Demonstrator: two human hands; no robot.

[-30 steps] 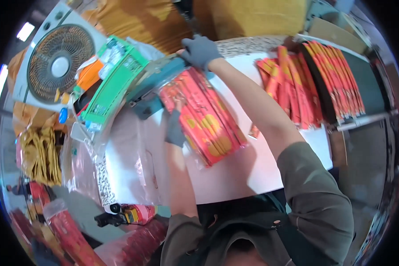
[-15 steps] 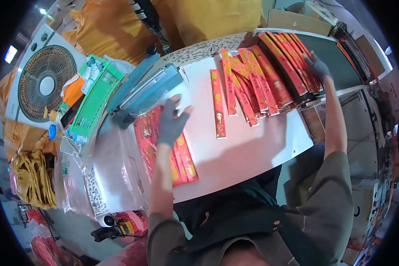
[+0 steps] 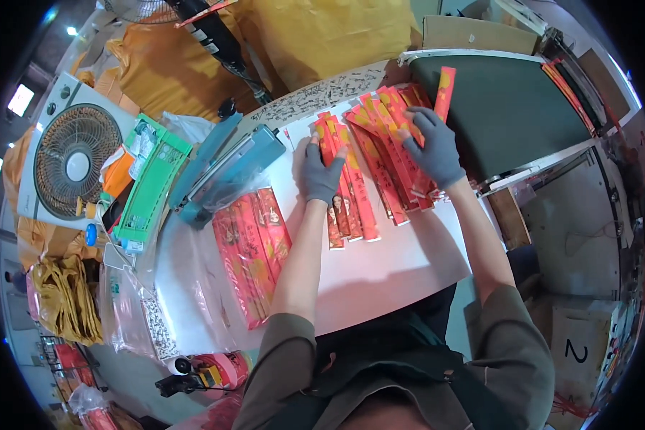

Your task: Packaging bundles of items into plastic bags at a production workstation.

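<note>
Long narrow red packets with yellow patterns (image 3: 400,143) lie in a loose, overlapping heap on the white tabletop (image 3: 380,287). My left hand (image 3: 324,170), in a grey glove, rests against a smaller group of these packets (image 3: 358,193) at the heap's left side, thumb and fingers apart. At the heap's right side is my right hand (image 3: 433,147), also gloved, with its fingers spread over the packets. Left of my left forearm lies a bundle of similar packets in clear plastic (image 3: 251,247). One single red packet (image 3: 445,93) lies at the edge of the dark green belt.
A blue bar sealer (image 3: 229,172) stands at the table's left, beside a green plastic basket (image 3: 150,190) and a fan (image 3: 75,168). Clear plastic bags (image 3: 193,287) lie at the left front. The dark green belt (image 3: 509,115) adjoins the right side; yellow sacks (image 3: 330,36) stand behind.
My right hand has moved left from the belt, and the row of packets there is now mostly off it. My left hand has shifted from the wrapped bundle to the heap's left side.
</note>
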